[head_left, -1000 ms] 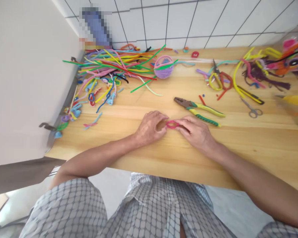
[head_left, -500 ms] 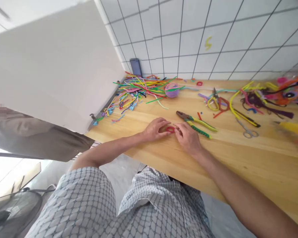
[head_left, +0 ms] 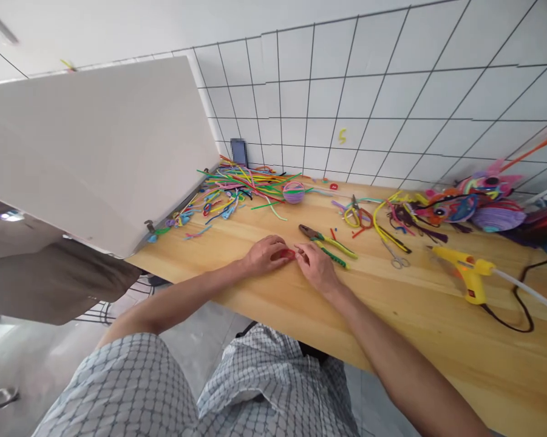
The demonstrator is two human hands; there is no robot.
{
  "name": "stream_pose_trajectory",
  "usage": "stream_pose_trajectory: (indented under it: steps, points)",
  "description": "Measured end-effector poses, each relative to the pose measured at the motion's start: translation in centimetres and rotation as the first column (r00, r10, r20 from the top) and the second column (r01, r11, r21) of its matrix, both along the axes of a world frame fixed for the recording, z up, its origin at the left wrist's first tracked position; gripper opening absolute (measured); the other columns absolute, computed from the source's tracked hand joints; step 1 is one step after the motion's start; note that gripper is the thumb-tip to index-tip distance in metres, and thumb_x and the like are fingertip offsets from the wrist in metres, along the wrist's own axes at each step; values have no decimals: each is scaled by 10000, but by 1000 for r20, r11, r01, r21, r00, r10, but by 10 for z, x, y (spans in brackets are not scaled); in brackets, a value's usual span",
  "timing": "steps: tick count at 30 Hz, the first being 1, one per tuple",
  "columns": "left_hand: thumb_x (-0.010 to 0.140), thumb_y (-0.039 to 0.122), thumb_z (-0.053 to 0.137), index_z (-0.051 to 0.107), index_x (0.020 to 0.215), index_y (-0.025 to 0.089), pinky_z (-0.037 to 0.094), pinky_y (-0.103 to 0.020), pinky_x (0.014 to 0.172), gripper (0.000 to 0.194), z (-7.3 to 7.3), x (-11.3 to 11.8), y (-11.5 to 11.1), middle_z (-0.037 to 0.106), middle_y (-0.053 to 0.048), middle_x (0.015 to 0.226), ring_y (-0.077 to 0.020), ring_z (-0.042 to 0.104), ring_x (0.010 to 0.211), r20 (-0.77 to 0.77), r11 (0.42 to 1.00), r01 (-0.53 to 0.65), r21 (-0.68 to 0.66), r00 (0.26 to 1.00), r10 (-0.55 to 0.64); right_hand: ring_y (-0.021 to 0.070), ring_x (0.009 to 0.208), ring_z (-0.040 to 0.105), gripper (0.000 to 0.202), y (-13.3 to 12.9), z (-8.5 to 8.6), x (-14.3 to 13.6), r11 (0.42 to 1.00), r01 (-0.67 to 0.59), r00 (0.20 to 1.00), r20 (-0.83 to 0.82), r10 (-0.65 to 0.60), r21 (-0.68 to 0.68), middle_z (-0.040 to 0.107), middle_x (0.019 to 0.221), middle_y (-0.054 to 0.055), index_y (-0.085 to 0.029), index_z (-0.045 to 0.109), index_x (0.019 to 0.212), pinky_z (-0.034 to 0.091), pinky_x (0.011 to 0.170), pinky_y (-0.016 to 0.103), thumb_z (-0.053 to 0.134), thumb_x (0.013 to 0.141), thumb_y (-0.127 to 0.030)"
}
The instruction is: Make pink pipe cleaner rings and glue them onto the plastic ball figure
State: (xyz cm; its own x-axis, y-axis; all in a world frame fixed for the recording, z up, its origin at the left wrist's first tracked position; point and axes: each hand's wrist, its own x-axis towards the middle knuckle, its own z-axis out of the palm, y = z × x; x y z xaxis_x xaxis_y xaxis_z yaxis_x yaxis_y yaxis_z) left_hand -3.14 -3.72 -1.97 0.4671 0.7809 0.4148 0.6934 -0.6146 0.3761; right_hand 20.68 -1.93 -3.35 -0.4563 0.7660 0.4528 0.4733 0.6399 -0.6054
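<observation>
Between my fingertips, low over the table, is a small red loop (head_left: 290, 255) that looks like a bent pipe cleaner. My left hand (head_left: 265, 255) pinches it from the left, its fingers curled partly over it. From the other side my right hand (head_left: 317, 267) grips the loop's right end between thumb and fingers. Pliers with yellow-green handles (head_left: 333, 244) lie just beyond my right hand, jaws pointing away to the left.
Colourful pipe cleaners (head_left: 250, 182) are heaped by the wall near a purple ball (head_left: 294, 192). Scissors (head_left: 399, 262), a yellow glue gun (head_left: 468, 267) with its cord and a colourful craft figure (head_left: 455, 206) lie rightward. A white panel (head_left: 118, 152) borders the table's left; a person sits behind it.
The view has swung to the right and up, bringing the whole glue gun into sight. My hands still hold the red loop, now more covered by the fingers.
</observation>
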Motion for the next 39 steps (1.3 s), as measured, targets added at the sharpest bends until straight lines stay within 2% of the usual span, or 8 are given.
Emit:
stream_pose_trajectory:
  steps: [7, 14, 21, 23, 27, 32, 35, 39]
  points:
    - [1094, 442, 613, 789, 1151, 168, 652, -398, 902, 331, -3, -5, -2, 818, -172, 1038, -239, 780, 966, 54, 999, 19, 26, 998, -20, 253, 923, 793, 290, -1, -2, 4, 999, -15, 998, -57, 13, -33, 826, 1107, 129, -202, 764, 1252, 665, 889, 414, 596, 1096, -379]
    - [1140, 450, 547, 816, 1075, 202, 642, -360, 851, 372, -5, -6, -1, 843, -128, 921, -214, 792, 881, 116, 999, 51, 4, 992, -51, 253, 850, 798, 202, -11, 0, -2, 996, -86, 993, -78, 88, 30, 838, 972, 92, -239, 793, 1131, 663, 797, 390, 621, 1094, -339]
    - [1091, 503, 653, 804, 1141, 189, 639, -312, 850, 351, 12, 5, 6, 855, -93, 973, -194, 798, 885, 308, 967, 144, -212, 949, -74, 215, 729, 748, 155, -15, 15, 2, 998, -17, 995, -94, 12, -53, 808, 858, 52, -243, 750, 962, 609, 676, 340, 655, 1060, -317]
    - [1101, 497, 625, 785, 1222, 189, 637, -323, 906, 367, 25, 1, 25, 857, -102, 1073, -201, 799, 962, 323, 951, 191, -242, 940, -107, 191, 652, 704, 178, -15, 17, 4, 986, 55, 991, -111, -74, -159, 792, 814, 32, -242, 722, 942, 569, 612, 313, 646, 1058, -354]
    - [1047, 430, 672, 716, 1332, 181, 631, -401, 1013, 382, 51, -16, 103, 804, -143, 1293, -256, 768, 1149, 331, 984, 2, -177, 942, 57, 170, 637, 672, 220, -14, 18, 8, 947, 101, 979, -136, -149, -306, 751, 771, 11, -237, 691, 915, 523, 583, 280, 590, 1049, -378]
    - [851, 379, 865, 576, 1533, 96, 446, -498, 1308, 793, 64, -21, 197, 606, -247, 1612, -373, 573, 1526, 98, 973, -128, -191, 984, 149, 162, 652, 663, 215, -16, 22, 8, 985, -5, 999, -52, -4, -170, 729, 751, -4, -242, 713, 907, 509, 623, 287, 542, 1036, -219]
    - [804, 456, 893, 562, 1554, 110, 497, -492, 1253, 889, 61, -14, 217, 632, -236, 1584, -394, 608, 1479, -30, 931, -206, -301, 978, 207, 183, 735, 706, 194, -17, 25, 6, 998, -68, 998, -4, 68, -14, 778, 835, 7, -248, 731, 997, 544, 693, 318, 558, 1034, -169]
    - [820, 422, 867, 614, 1506, 158, 511, -511, 1214, 778, 51, -6, 212, 687, -200, 1487, -396, 642, 1411, -65, 911, -274, -308, 961, 267, 232, 913, 752, 151, -18, 26, 4, 994, -60, 998, -2, 60, 93, 810, 991, 47, -253, 731, 1142, 603, 829, 379, 643, 1030, -202]
